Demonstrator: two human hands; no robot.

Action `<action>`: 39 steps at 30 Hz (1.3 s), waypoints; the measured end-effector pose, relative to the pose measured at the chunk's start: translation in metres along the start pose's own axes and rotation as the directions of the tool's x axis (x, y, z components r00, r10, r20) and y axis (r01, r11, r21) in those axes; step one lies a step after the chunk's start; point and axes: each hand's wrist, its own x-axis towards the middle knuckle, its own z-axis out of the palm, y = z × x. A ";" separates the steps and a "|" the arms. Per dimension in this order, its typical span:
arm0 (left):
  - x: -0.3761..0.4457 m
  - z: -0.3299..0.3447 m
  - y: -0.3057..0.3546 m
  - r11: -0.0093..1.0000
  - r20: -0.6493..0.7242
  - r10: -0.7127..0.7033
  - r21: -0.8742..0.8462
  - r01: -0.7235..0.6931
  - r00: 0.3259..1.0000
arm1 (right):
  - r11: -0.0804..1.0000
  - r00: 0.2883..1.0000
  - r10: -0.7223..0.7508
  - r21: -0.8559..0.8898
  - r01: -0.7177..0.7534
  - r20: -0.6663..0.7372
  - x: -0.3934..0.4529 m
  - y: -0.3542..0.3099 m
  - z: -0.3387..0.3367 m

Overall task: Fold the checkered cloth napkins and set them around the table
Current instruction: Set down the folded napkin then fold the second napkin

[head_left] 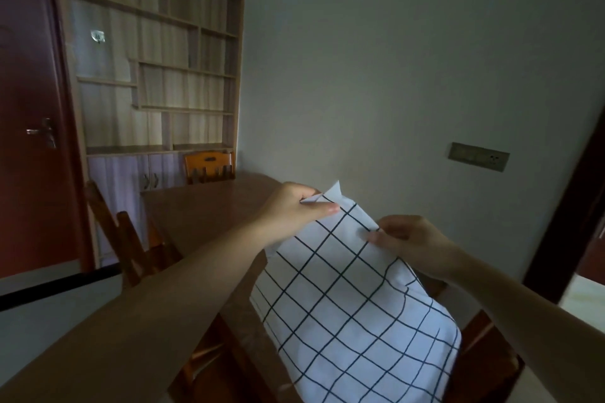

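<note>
A white napkin with a thin black grid hangs in the air above the near part of the brown wooden table. My left hand pinches its upper left corner, where a small flap sticks up. My right hand pinches the upper right corner. The cloth droops down between and below both hands and hides the table edge beneath it. It looks doubled over, with its lower part rounded.
A wooden chair stands at the table's far end, and another chair leans at the left side. Behind them is a tall shelf unit, with a dark red door to its left. A wall socket sits on the grey wall.
</note>
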 end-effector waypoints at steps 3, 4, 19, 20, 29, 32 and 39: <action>0.002 0.001 -0.001 1.000 -0.028 0.016 -0.008 -0.016 0.999 | 0.999 0.998 -0.052 -0.008 0.052 -0.046 0.005 -0.012 0.012; 0.005 -0.001 -0.001 1.000 -0.052 0.017 -0.013 -0.018 0.999 | 0.998 0.996 -0.065 -0.003 0.065 -0.055 0.007 -0.015 0.014; 0.000 -0.037 -0.011 0.993 0.177 -0.073 0.099 0.056 0.981 | 0.999 0.988 0.004 0.035 0.002 -0.156 0.018 -0.032 0.020; -0.001 -0.042 -0.011 0.991 0.202 -0.070 0.124 0.045 0.977 | 0.999 0.988 0.012 0.046 -0.005 -0.152 0.018 -0.031 0.019; -0.011 -0.065 -0.022 0.979 0.177 -0.095 0.197 0.059 0.980 | 0.985 0.997 0.077 0.155 -0.073 -0.020 0.015 -0.013 0.015; -0.013 -0.068 -0.022 0.986 0.184 -0.050 0.166 0.020 0.982 | 0.999 1.000 0.005 0.038 -0.004 -0.020 0.014 -0.016 0.015; -0.018 -0.073 -0.006 0.946 0.165 -0.158 0.307 0.101 0.974 | 0.985 0.991 0.012 0.172 0.010 -0.130 0.007 -0.042 0.015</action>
